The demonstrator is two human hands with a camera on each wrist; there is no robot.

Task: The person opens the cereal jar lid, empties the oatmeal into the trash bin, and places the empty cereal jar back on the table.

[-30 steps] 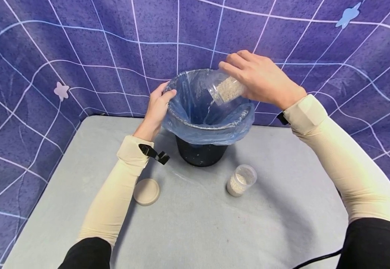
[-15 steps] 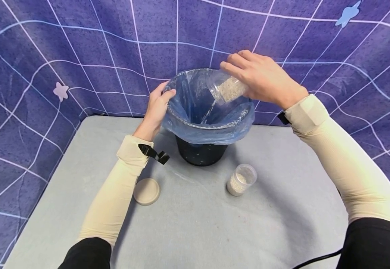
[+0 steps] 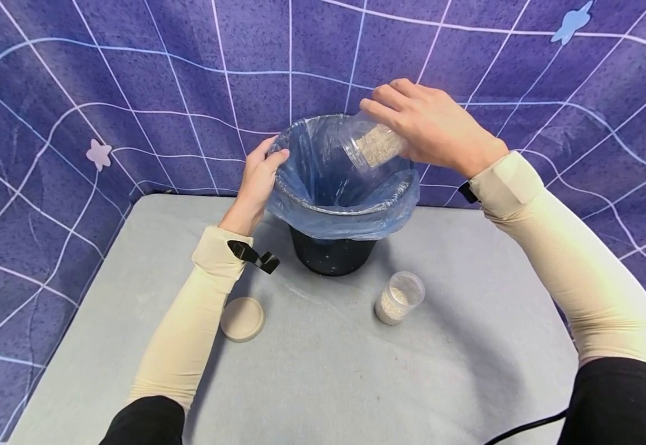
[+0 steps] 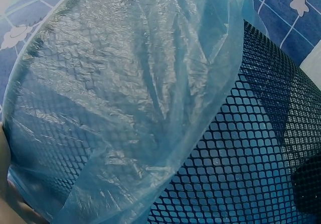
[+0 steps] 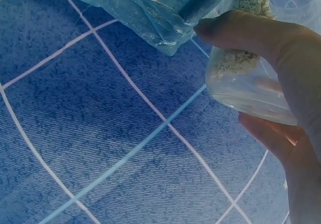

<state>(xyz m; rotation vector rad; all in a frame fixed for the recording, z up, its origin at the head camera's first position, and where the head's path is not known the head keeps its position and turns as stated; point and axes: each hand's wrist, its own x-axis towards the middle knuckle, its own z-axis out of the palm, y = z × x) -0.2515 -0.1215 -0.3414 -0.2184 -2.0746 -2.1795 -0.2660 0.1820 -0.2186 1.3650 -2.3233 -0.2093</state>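
Currently, the right hand (image 3: 433,128) is gripping a clear jar (image 3: 363,145), its thumb and fingers curling round the sides. The jar is slanting, its mouth pointing down and leftward over the open bag (image 3: 350,227), and pale grain (image 5: 235,63) is lying inside it. The left hand (image 3: 258,178) is holding the bag-covered rim of the black bin (image 3: 331,254) on the bin's left; its thumb is resting over the rim, but I cannot tell whether the lower fingers are spreading or pressing together. The bin is standing near the far edge of the table (image 3: 323,377), the blue bag lining it and hanging over its rim. A second jar (image 3: 400,300), open and partly filled, is standing nearer the person, right of the bin. A beige lid (image 3: 242,319) is lying beside the left sleeve (image 3: 180,334). Behind, a purple-blue curtain (image 3: 183,86) is showing pale grid lines and star shapes (image 3: 98,154).
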